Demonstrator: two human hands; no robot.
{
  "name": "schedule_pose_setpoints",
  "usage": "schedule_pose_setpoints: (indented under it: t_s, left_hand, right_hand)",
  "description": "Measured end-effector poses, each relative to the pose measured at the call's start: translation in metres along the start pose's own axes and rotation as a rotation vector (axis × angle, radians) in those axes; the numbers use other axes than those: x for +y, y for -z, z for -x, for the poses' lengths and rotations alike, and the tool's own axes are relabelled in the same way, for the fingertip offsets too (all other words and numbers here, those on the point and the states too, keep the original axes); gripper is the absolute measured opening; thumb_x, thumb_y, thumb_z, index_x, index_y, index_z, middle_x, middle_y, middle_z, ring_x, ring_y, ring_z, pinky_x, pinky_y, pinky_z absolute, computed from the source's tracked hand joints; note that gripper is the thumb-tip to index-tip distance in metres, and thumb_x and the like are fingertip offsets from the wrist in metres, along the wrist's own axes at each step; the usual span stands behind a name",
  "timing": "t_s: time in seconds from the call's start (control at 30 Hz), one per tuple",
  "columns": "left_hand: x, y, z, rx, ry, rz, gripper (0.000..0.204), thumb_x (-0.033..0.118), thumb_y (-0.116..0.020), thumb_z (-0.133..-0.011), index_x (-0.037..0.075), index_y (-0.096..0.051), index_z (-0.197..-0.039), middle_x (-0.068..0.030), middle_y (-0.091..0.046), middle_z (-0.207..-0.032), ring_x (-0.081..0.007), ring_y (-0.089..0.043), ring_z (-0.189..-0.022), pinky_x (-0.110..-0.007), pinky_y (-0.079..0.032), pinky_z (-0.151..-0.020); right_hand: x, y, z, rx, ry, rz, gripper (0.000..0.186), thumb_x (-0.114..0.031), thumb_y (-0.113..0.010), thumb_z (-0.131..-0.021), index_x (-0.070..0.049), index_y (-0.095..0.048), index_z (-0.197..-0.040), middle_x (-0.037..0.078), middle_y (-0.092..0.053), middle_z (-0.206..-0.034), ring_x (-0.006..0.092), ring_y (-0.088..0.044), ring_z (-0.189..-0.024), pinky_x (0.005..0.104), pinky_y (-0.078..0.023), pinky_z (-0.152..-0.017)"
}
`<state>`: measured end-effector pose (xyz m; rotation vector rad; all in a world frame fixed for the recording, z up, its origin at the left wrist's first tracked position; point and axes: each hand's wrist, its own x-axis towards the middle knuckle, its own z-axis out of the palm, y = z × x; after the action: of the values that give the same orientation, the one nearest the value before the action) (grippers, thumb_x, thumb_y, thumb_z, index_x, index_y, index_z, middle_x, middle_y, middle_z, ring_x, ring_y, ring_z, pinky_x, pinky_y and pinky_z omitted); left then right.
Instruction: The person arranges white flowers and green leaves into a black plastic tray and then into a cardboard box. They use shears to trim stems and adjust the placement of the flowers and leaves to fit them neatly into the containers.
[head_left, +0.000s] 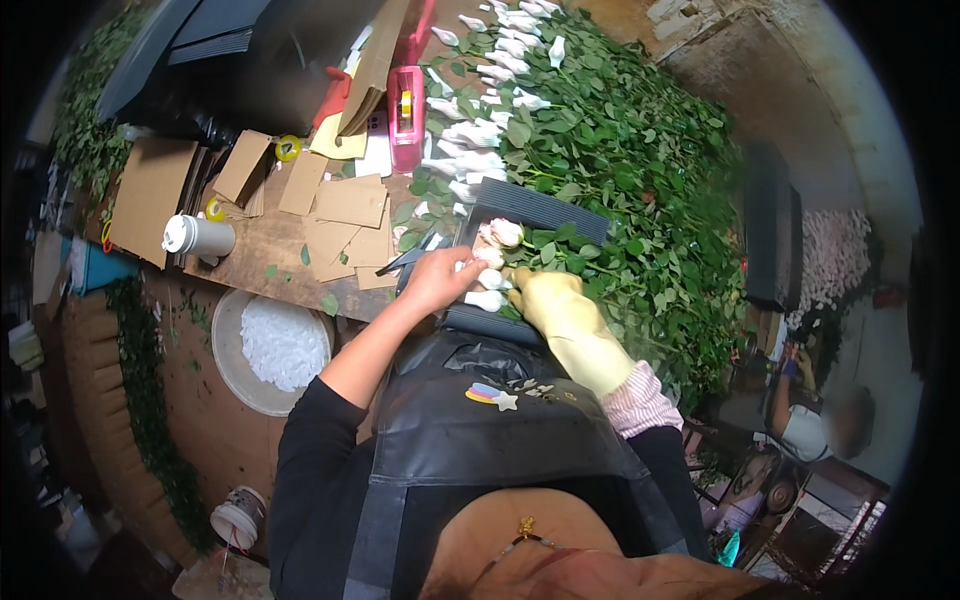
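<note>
Where roses (490,257) meet the left hand (435,280) and gloved right hand (553,300), I cannot tell what the fingers (460,265) hold.

Fairly bright, even light about the bare fingers (462,276); leaves (620,150) to their right reasonably sharp. White heap (285,345) below-left of fingers close to washed out. Soft sheen on black apron (430,430), nearer the wearer. Far right of fingers: dim, hazy, co-worker (805,432) blurred. Fisheye bends edges; corners black.
</note>
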<state>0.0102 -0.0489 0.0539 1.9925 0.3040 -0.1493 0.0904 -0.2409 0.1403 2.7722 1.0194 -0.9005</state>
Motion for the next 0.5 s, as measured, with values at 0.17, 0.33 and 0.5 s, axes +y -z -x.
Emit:
schedule_pose_setpoints:
  t_s: [0.17, 0.33, 0.5]
  left_hand:
    - [-0.019, -0.014, 0.01, 0.349, 0.048, 0.321, 0.026, 0.028, -0.064, -0.096, 0.003, -0.067, -0.088, -0.0097, -0.066, -0.07, -0.0198, -0.066, -0.069, -0.036, -0.051, -0.064]
    - [-0.031, 0.029, 0.018, 0.258, 0.044, 0.355, 0.025, 0.027, -0.069, -0.092, 0.005, -0.059, -0.089, -0.0078, -0.066, -0.075, -0.0178, -0.066, -0.066, -0.035, -0.052, -0.061]
    - [0.014, 0.026, 0.012, -0.269, -0.049, -0.252, 0.038, 0.043, -0.076, -0.087, 0.006, -0.068, -0.092, -0.014, -0.071, -0.084, -0.0251, -0.069, -0.08, -0.038, -0.051, -0.076]
  right_hand:
    - [0.003, -0.018, -0.012, 0.025, -0.039, -0.029, 0.032, -0.036, -0.058, -0.098, -0.015, -0.064, -0.122, 0.015, -0.074, -0.101, 0.0336, -0.071, -0.097, 0.046, -0.053, -0.089]
    - [-0.001, 0.011, 0.024, 0.13, -0.013, -0.13, 0.028, -0.036, -0.06, -0.098, -0.015, -0.067, -0.114, 0.013, -0.073, -0.102, 0.0324, -0.07, -0.097, 0.0442, -0.054, -0.088]
    - [0.003, 0.021, 0.03, 0.108, 0.197, -0.185, 0.026, -0.036, -0.064, -0.094, -0.014, -0.068, -0.108, 0.011, -0.073, -0.102, 0.0336, -0.07, -0.096, 0.0442, -0.055, -0.086]
